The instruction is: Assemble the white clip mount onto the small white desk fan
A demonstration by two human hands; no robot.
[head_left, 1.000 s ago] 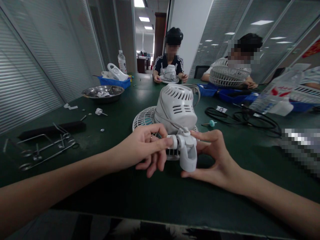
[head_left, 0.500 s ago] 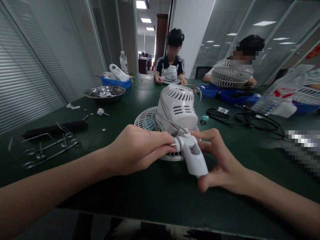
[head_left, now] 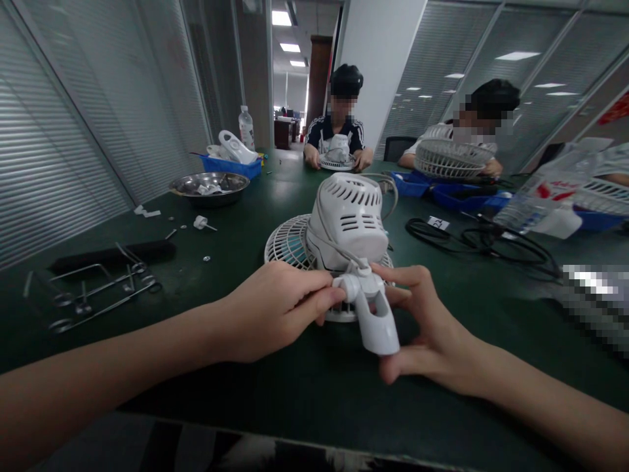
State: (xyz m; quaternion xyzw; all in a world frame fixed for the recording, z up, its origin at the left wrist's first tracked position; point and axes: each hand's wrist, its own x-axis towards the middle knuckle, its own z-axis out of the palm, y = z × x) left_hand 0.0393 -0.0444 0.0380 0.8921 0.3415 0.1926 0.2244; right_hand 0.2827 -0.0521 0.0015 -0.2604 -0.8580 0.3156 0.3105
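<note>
A small white fan (head_left: 346,219) lies face down on the green table (head_left: 275,387), its grille (head_left: 287,242) flat on the surface and its motor housing up. A white neck bracket (head_left: 376,314) sticks out from the housing toward me. My left hand (head_left: 275,305) is closed, fingertips pinching the knob end of the bracket's joint. My right hand (head_left: 427,328) grips the bracket from the right and below, thumb under its free end, index finger against the joint.
Metal forceps and scissors (head_left: 93,292) lie at the left beside a black bar (head_left: 113,254). A steel bowl (head_left: 209,185), blue trays (head_left: 230,164) and a bottle (head_left: 247,128) stand farther back. Black cable (head_left: 484,239) coils at the right. Two people across the table handle fans.
The bracket has swung in my right hand, its free end moving right then back toward the middle. My left hand closed tighter on the joint. The view shifted down slightly.
</note>
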